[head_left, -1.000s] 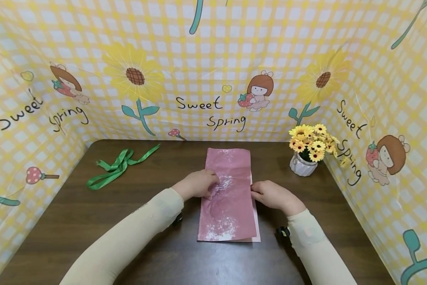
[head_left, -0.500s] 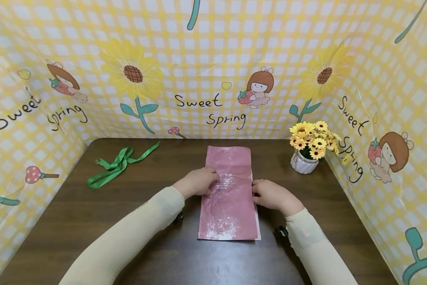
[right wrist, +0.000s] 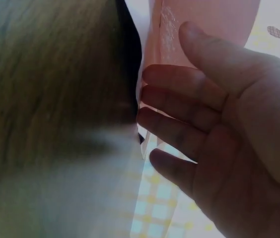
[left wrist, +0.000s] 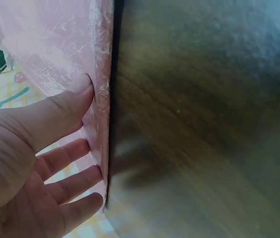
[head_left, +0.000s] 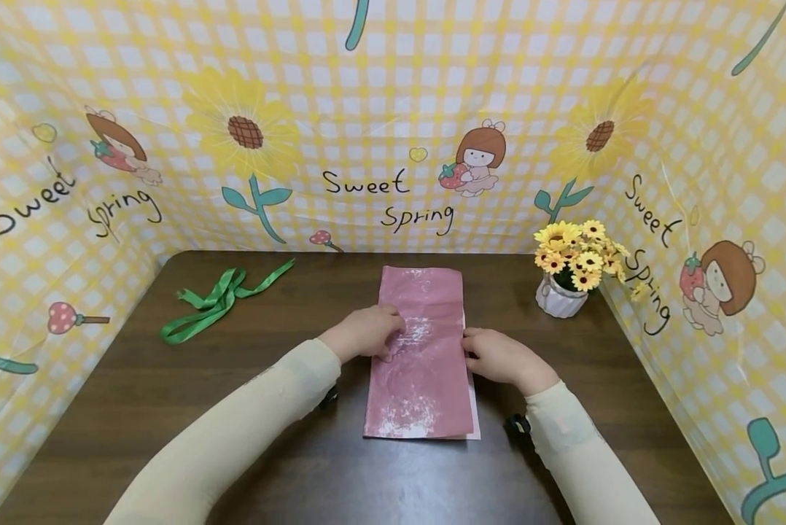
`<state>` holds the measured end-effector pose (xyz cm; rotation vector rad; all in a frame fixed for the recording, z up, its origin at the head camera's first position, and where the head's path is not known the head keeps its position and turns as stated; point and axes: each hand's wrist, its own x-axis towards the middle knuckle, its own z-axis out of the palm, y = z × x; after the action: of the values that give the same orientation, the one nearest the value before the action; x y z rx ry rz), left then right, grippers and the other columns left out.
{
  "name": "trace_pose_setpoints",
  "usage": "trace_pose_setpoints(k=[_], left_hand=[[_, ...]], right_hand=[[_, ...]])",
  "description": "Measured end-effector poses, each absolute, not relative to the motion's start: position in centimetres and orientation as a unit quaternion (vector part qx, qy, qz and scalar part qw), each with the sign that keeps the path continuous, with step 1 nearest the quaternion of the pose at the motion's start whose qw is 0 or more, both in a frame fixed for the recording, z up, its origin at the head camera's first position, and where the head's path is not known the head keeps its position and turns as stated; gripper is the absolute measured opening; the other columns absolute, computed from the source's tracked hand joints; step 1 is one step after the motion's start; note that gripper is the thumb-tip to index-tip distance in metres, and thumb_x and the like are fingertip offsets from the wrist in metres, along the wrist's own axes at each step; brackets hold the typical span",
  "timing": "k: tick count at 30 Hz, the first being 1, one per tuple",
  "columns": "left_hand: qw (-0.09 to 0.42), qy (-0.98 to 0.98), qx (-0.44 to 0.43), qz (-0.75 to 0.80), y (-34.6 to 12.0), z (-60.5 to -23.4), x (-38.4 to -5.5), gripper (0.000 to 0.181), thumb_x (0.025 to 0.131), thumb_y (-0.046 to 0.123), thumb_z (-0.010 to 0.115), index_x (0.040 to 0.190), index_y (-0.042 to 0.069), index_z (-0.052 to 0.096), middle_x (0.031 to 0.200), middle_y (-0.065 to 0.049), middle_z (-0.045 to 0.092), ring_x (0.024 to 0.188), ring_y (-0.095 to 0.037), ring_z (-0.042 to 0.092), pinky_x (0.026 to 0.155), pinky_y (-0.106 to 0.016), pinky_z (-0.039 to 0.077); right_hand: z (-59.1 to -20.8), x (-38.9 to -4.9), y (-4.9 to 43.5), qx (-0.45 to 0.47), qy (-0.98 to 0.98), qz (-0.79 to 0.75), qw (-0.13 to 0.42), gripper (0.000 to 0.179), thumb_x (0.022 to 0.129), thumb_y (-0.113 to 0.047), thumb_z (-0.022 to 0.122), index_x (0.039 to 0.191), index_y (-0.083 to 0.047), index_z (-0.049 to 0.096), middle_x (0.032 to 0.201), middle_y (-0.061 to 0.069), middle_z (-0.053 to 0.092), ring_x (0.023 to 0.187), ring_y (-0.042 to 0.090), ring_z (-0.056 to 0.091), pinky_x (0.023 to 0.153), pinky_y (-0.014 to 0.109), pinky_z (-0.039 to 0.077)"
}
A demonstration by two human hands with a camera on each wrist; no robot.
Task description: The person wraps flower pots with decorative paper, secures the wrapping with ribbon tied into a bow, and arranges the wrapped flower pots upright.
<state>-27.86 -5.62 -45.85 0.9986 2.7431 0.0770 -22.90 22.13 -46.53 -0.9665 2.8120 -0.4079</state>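
A long piece of pink paper (head_left: 426, 350), folded over in layers with a shiny, scuffed face, lies upright before me on the table. A paler layer (head_left: 475, 419) shows along its right edge. My left hand (head_left: 365, 332) rests on its left side; in the left wrist view, thumb and fingertips touch the folded edge. At the right edge is my right hand (head_left: 506, 357). In the right wrist view its fingers (right wrist: 175, 101) extend straight against the paper's open edge, with the thumb (right wrist: 199, 42) held apart over the pink face.
A green ribbon (head_left: 219, 299) lies loosely looped at the back left of the brown table (head_left: 301, 467). At the back right stands a white pot (head_left: 560, 299) of yellow artificial flowers (head_left: 577, 251). A yellow checked cloth (head_left: 393, 95) walls the table's back and sides.
The paper's upper layer at the lower right dips, then lifts slightly again. My right fingers have shifted a little along the right edge; the left hand stays put.
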Motion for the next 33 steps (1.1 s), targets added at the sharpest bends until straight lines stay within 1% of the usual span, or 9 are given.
trace_pose_setpoints(k=[5,9,12,15,18,21,26,28,33], left_hand=[[0.122,0.933,0.337,0.023,-5.5,-46.0,-28.5,0.050,0.077,0.030,0.091,0.122,0.023,0.071,0.127,-0.001,0.062,0.115,-0.024,0.059,0.095,-0.045,0.053],[0.138,0.933,0.330,0.025,-5.1,-45.6,-28.8,0.043,0.080,0.023,0.087,0.120,0.021,0.072,0.120,-0.001,0.062,0.108,-0.022,0.060,0.092,-0.043,0.054],[0.125,0.936,0.329,0.018,-4.4,-45.1,-28.7,0.033,0.083,0.017,0.082,0.114,0.018,0.072,0.112,-0.002,0.063,0.099,-0.020,0.061,0.086,-0.042,0.055],[0.094,0.933,0.346,0.021,-3.3,-44.4,-28.6,0.027,0.087,0.017,0.078,0.113,0.016,0.071,0.107,-0.002,0.065,0.096,-0.018,0.063,0.085,-0.040,0.056],[0.063,0.920,0.384,0.041,-1.6,-43.5,-28.5,0.033,0.092,0.016,0.074,0.124,0.014,0.068,0.113,-0.002,0.067,0.104,-0.018,0.065,0.092,-0.038,0.055],[0.046,0.901,0.426,0.068,0.2,-42.8,-28.5,0.039,0.098,0.016,0.068,0.136,0.014,0.063,0.125,-0.002,0.066,0.116,-0.018,0.064,0.102,-0.036,0.051],[0.021,0.878,0.473,0.065,2.5,-42.8,-28.4,0.037,0.104,0.017,0.059,0.141,0.016,0.060,0.135,-0.003,0.060,0.128,-0.018,0.057,0.110,-0.034,0.045],[0.009,0.874,0.483,0.051,3.0,-43.2,-28.5,0.035,0.105,0.016,0.057,0.139,0.017,0.061,0.132,-0.003,0.060,0.124,-0.018,0.057,0.109,-0.033,0.045],[-0.016,0.866,0.498,0.035,3.5,-44.2,-28.7,0.029,0.105,0.013,0.057,0.131,0.021,0.068,0.115,-0.001,0.059,0.103,-0.015,0.057,0.095,-0.031,0.049]], right_hand=[[-46.2,-22.8,22.2,-0.321,0.933,-0.143,0.077,0.009,0.098,-0.017,0.067,0.090,-0.018,0.070,0.104,-0.001,0.061,0.090,0.015,0.059,0.087,0.038,0.052],[-46.2,-22.8,22.2,-0.318,0.934,-0.141,0.081,0.008,0.098,-0.018,0.066,0.092,-0.018,0.071,0.109,0.001,0.062,0.094,0.016,0.061,0.090,0.039,0.052],[-46.4,-22.8,22.2,-0.314,0.936,-0.138,0.083,0.007,0.098,-0.018,0.066,0.093,-0.018,0.071,0.111,0.001,0.063,0.096,0.015,0.061,0.092,0.040,0.052],[-46.6,-22.9,22.2,-0.310,0.937,-0.137,0.086,0.006,0.098,-0.018,0.067,0.094,-0.018,0.072,0.111,0.000,0.062,0.096,0.015,0.061,0.093,0.040,0.052],[-46.7,-23.0,22.4,-0.308,0.937,-0.138,0.089,0.006,0.097,-0.017,0.067,0.093,-0.017,0.072,0.110,0.000,0.063,0.094,0.014,0.061,0.092,0.040,0.053],[-46.6,-23.0,22.5,-0.308,0.937,-0.138,0.092,0.007,0.096,-0.016,0.067,0.090,-0.016,0.071,0.108,0.001,0.063,0.091,0.015,0.060,0.090,0.040,0.053],[-46.4,-22.8,22.6,-0.315,0.934,-0.141,0.089,0.007,0.096,-0.015,0.067,0.090,-0.015,0.070,0.113,0.003,0.065,0.097,0.018,0.063,0.092,0.042,0.052],[-46.5,-22.8,22.6,-0.320,0.933,-0.141,0.087,0.007,0.097,-0.016,0.067,0.090,-0.015,0.070,0.114,0.004,0.065,0.099,0.018,0.063,0.092,0.042,0.052],[-46.6,-23.0,22.5,-0.329,0.931,-0.134,0.081,0.011,0.096,-0.017,0.066,0.086,-0.016,0.067,0.109,0.003,0.064,0.095,0.017,0.062,0.089,0.041,0.051]])
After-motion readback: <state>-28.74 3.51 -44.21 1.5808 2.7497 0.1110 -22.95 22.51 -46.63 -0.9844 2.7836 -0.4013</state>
